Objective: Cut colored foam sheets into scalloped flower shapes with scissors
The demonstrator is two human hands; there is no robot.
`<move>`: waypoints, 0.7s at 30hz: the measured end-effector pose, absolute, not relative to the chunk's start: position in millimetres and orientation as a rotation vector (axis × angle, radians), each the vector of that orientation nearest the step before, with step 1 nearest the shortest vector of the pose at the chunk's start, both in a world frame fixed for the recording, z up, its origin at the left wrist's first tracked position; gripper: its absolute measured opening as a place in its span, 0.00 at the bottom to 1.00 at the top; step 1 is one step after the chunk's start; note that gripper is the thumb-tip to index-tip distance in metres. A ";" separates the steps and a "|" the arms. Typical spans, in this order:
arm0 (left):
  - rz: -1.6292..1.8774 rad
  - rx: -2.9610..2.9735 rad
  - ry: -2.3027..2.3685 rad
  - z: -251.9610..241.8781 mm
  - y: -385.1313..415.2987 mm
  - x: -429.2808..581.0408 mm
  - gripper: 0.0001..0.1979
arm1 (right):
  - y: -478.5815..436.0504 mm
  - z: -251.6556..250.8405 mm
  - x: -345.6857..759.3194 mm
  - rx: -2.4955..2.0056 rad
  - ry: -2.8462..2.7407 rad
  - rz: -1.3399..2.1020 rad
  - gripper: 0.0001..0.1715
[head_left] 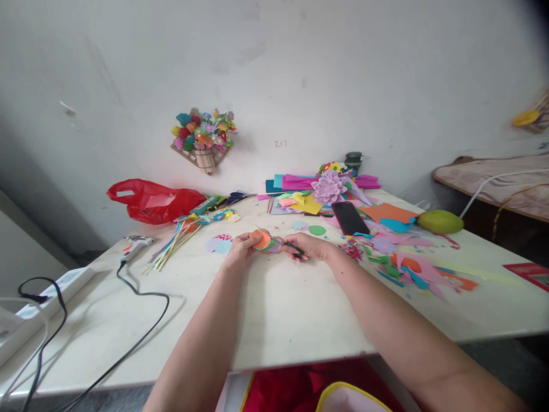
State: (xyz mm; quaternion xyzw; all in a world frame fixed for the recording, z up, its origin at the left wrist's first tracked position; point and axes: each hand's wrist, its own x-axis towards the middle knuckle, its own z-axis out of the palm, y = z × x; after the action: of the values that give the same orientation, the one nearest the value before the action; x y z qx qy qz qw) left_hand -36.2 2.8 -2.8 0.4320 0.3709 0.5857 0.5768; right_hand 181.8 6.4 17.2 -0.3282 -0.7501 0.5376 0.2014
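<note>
With the orange cutout piece (261, 238) on the desk's (283, 320) near-middle as the mark, the power strip (55, 292) lies farthest left of it, nearer the person. The glue gun (136, 247) is also well left of the orange cutout piece, its black cord trailing toward the person. The red plastic bag (154, 200) sits left of and beyond it, and the bundle of thin sticks (171, 249) lies left, between bag and piece. Pale round cutouts (219, 245) lie near its left side.

The left hand (243, 247) is directly left of the orange cutout piece, its fingertips closed in a pinch on that edge. Just right of the piece are the black-handled scissors (295, 249), blades reaching toward it; whether they bite its edge I cannot tell. The right hand (312, 247), farther right, curls around the scissors' handles.

The green disc (317, 230) lies right of the piece, the lilac flower (329, 186) right and beyond, the smartphone (350, 218) farther right, and the green fruit (440, 221) farthest right.
</note>
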 end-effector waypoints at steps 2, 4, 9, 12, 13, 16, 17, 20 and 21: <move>1.365 1.020 0.871 -2.3 2.7 -37.0 0.13 | 5.4 18.7 181.8 -0.927 -2.106 1.498 0.14; 1.364 1.024 0.877 -1.4 2.3 -37.6 0.13 | 4.5 20.0 181.7 -0.939 -2.110 1.497 0.13; 1.343 1.034 0.882 -0.2 1.0 -39.0 0.13 | 2.6 22.0 181.4 -0.933 -2.107 1.507 0.12; 1.344 1.025 0.886 -0.6 0.9 -39.9 0.12 | 1.6 23.2 181.1 -0.915 -2.083 1.548 0.12; 1.345 1.023 0.886 -0.8 1.0 -40.2 0.12 | 1.4 23.5 181.1 -0.911 -2.078 1.558 0.12; 1.340 1.026 0.883 -1.2 1.6 -40.7 0.12 | 1.8 23.2 181.0 -0.916 -2.081 1.564 0.12; 1.339 1.026 0.884 -1.2 1.6 -40.6 0.12 | 2.3 22.6 181.1 -0.922 -2.084 1.558 0.12; 1.348 1.026 0.889 -0.7 1.4 -39.7 0.12 | 4.1 20.3 181.2 -0.924 -2.083 1.558 0.13; 1.353 1.025 0.890 -0.6 1.2 -39.4 0.12 | 4.5 19.7 181.2 -0.917 -2.077 1.564 0.13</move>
State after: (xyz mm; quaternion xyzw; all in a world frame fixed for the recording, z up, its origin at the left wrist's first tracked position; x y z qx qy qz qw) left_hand -39.4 1.2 -0.6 0.4375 0.3801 0.5776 0.5748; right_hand 181.2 4.5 19.7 -0.3263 -0.7396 0.5567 0.1911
